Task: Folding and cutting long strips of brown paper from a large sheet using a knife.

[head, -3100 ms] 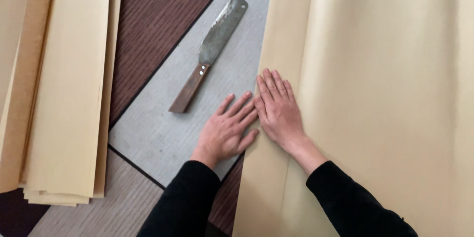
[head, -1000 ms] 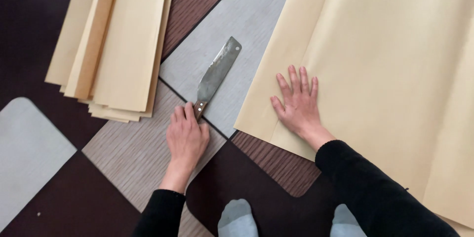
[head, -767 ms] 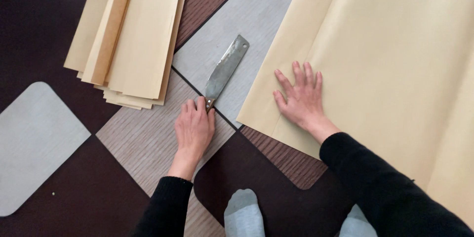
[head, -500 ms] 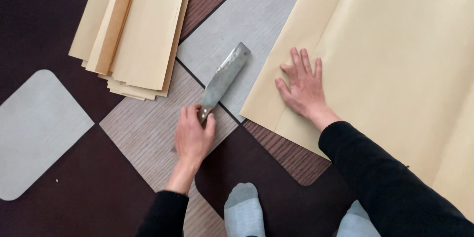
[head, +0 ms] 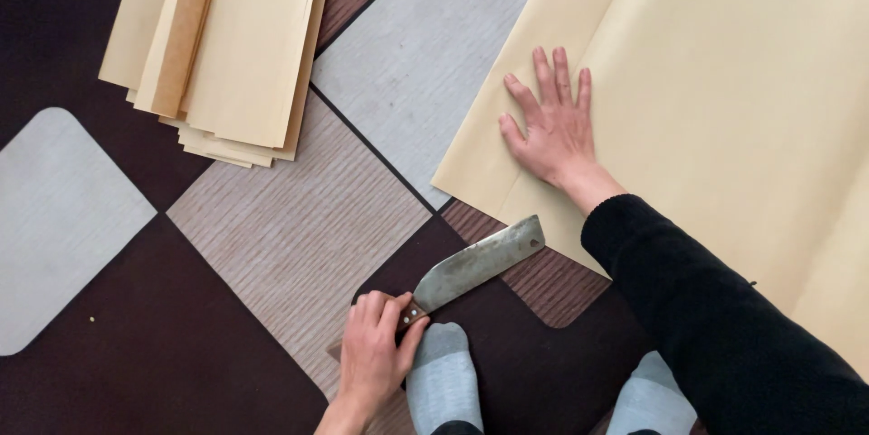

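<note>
My left hand (head: 373, 355) grips the wooden handle of a broad flat metal blade (head: 480, 262), held low over the floor near my feet with its tip pointing up and right. My right hand (head: 549, 126) lies flat, fingers spread, on the near left corner of a large sheet of cream paper (head: 724, 100) spread on the floor. The blade's tip sits just short of that sheet's lower edge.
A stack of long cream paper strips (head: 231, 46) lies at the upper left. The floor mat (head: 290, 218) has grey, tan and dark brown patches. My two feet in grey socks (head: 444, 376) rest at the bottom edge.
My left hand took hold of the blade's handle and drew the blade down toward my feet. My right hand stayed flat on the paper sheet.
</note>
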